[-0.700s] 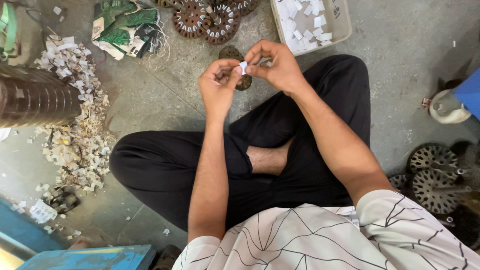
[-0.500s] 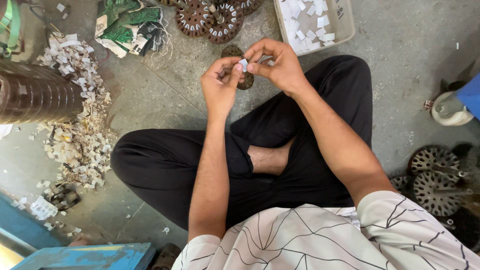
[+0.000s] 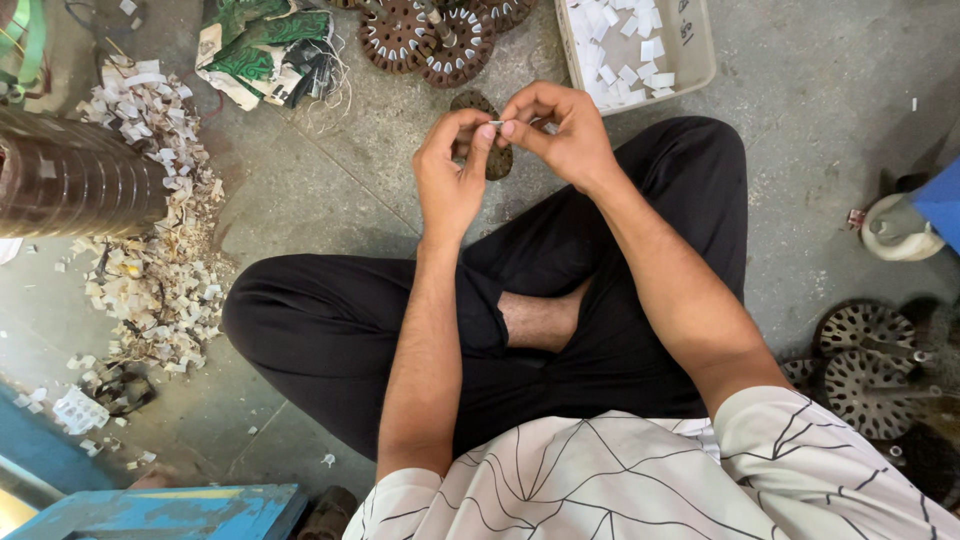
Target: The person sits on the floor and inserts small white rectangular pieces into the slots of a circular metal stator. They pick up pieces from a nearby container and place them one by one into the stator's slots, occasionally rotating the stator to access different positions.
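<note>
I sit cross-legged on a concrete floor in black trousers. My left hand [image 3: 452,170] and my right hand [image 3: 560,130] meet in front of my knees, fingertips pinched together on a small white paper slip [image 3: 496,125]. Just behind the hands a dark round slotted metal disc [image 3: 497,160] lies on the floor, mostly hidden by my fingers. A grey plastic tray [image 3: 690,45] holding several white slips stands beyond my right hand.
Brown slotted rotor discs [image 3: 430,35] lie at the top centre, more rotors [image 3: 860,360] at the right. A pile of white paper scraps [image 3: 150,250] spreads on the left beside a dark ribbed cylinder [image 3: 70,180]. Green-and-white crumpled wrapping [image 3: 265,50] is at the top; a blue box [image 3: 170,510] at the bottom left.
Both hands stay together on the slip; the fingers have closed tighter over it, so less of the white piece shows.
</note>
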